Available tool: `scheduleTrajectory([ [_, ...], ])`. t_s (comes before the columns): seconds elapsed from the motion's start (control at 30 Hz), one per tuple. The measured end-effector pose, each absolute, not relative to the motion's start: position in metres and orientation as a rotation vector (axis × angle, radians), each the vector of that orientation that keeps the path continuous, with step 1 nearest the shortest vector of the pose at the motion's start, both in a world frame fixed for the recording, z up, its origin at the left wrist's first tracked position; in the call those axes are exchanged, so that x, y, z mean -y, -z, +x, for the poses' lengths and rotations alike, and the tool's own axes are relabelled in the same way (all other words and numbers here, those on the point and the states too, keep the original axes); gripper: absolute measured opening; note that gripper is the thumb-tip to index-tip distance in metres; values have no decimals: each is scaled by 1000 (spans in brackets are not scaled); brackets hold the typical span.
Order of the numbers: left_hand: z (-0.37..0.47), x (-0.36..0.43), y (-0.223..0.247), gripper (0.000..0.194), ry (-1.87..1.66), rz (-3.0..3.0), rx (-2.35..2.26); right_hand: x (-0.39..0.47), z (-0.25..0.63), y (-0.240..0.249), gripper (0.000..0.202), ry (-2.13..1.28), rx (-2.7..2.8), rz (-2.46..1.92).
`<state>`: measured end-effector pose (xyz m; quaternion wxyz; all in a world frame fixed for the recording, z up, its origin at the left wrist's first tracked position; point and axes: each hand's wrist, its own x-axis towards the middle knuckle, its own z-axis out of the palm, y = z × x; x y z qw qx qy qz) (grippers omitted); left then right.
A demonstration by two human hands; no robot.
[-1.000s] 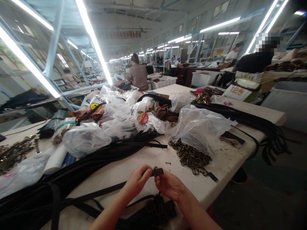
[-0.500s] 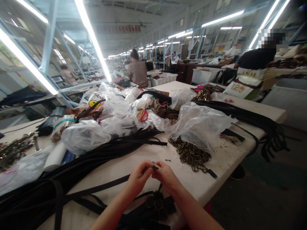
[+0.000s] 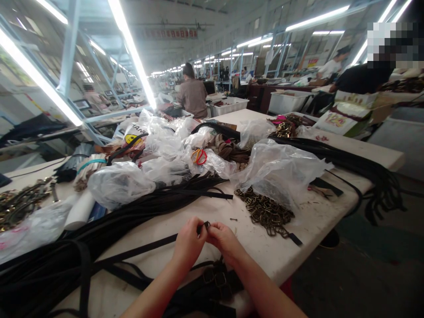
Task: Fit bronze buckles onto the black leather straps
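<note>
My left hand is closed around a black strap, whose length runs off to the left. Fingertips of my right hand pinch at the strap's end, against a small dark metal piece; it looks like a buckle, but the fingers hide most of it. Both hands meet above the pale table. Below my wrists lie black straps with square buckles on them. To the right of the hands is a heap of brass-coloured buckles, partly under a clear plastic bag.
A long bundle of black straps crosses the table's left side. Behind it are plastic bags and orange-red handled scissors. More black straps hang over the right edge. A small metal part lies beyond my hands. Other people work farther off.
My hands have shifted slightly left and up, still together at the strap's end. The strap end and metal piece have turned between the fingers. The view has tilted a little.
</note>
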<state>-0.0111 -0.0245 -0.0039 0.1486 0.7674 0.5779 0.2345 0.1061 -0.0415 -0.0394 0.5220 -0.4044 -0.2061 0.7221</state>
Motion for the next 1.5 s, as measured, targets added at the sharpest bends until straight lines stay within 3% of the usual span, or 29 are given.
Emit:
scheduleTrajectory([
  [0.3, -13, 20, -1, 10, -594, 2219, -1561, 49, 103, 47, 19, -1455, 745, -1114],
  [0.37, -14, 20, -1, 4, -627, 2175, -1487, 51, 106, 44, 20, -1418, 829, -1103],
  [0.5, -16, 23, 4, 23, -650, 2190, -1336, 51, 110, 39, 19, -1368, 827, -1054],
  [0.63, -12, 26, 9, 13, -531, 2399, -1341, 49, 113, 46, 21, -1273, 809, -1134],
  [0.77, -15, 24, 19, 15, -388, 2515, -1382, 47, 128, 63, 20, -1081, 890, -1326],
  [0.9, -41, 13, 32, 35, -294, 2505, -1359, 47, 155, 71, 22, -755, 1243, -1581],
  [1.03, -79, 12, 36, 23, -158, 2453, -1629, 42, 162, 66, 33, -386, 1532, -1623],
  [1.3, -123, 80, 34, 28, 69, 2260, -1558, 59, 114, 62, 14, -683, 2211, -1463],
  [1.37, -133, 71, 27, 25, 125, 2210, -1478, 67, 111, 65, 14, -687, 2232, -1432],
  [1.5, -133, 6, 15, 26, -69, 2405, -1835, 74, 112, 67, 13, -660, 2195, -1471],
])
